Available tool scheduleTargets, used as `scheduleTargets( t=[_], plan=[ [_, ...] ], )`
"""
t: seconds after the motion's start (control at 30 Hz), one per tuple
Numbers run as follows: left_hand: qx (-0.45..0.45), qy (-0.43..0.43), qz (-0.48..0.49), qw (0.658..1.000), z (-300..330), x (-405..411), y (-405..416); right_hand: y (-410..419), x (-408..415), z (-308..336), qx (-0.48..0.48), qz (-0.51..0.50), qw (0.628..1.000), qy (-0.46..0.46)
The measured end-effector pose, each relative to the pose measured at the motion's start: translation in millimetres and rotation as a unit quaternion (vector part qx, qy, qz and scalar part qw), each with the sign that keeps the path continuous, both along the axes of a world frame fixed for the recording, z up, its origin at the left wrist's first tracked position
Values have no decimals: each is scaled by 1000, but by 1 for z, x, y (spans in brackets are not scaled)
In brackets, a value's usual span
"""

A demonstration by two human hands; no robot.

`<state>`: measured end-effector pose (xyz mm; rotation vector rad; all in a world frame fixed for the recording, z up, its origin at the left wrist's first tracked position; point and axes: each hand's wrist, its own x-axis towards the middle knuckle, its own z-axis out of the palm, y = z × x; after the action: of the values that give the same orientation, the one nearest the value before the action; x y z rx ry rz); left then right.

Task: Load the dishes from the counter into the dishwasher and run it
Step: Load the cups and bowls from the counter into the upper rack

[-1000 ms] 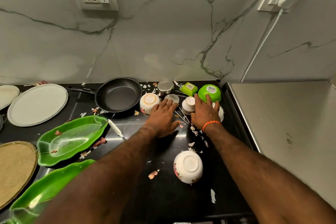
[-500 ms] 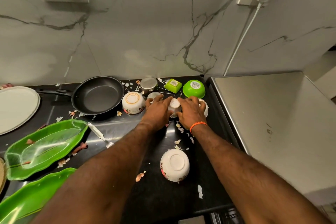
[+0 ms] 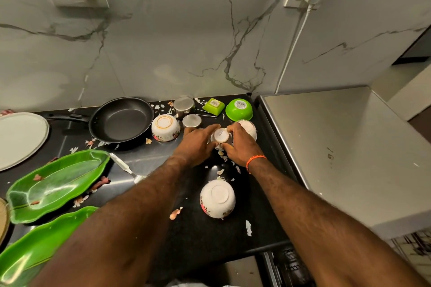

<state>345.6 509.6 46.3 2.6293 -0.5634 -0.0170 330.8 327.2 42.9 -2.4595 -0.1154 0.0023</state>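
Observation:
A small upturned white cup (image 3: 221, 135) stands on the black counter (image 3: 198, 235). My left hand (image 3: 198, 143) grips its left side and my right hand (image 3: 240, 144) grips its right side, fingers curled round it. Behind my right hand, an upturned white bowl (image 3: 248, 126) is partly hidden. Another upturned floral bowl (image 3: 165, 127) sits left of my hands, and a third (image 3: 218, 198) lies nearer to me. Further back are two steel cups (image 3: 184, 105), a green square dish (image 3: 213, 105) and a green bowl (image 3: 239, 109).
A black frying pan (image 3: 121, 119) sits at the back left. Two green leaf-shaped trays (image 3: 56, 184) and a white plate (image 3: 18, 137) lie at the left, a knife (image 3: 126, 168) beside them. A steel appliance top (image 3: 349, 147) fills the right. Food scraps litter the counter.
Both hands have drawn together from lying spread over the dishes and now clasp the small white cup. The camera has shifted right and down.

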Motion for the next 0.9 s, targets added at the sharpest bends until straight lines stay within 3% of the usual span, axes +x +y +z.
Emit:
scheduleTargets(
  t=[0.23,0.47,0.9],
  plan=[
    [-8,-52,-47,998,28,-30,-34,-33,-41,24,22,-36,999,-25],
    [-84,10,-77,993,45,-81,-95,-94,-104,42,17,-51,998,-41],
    [-32,-4,-184,982,44,-171,-248,-233,-252,31,-11,-158,984,-81]
  ],
)
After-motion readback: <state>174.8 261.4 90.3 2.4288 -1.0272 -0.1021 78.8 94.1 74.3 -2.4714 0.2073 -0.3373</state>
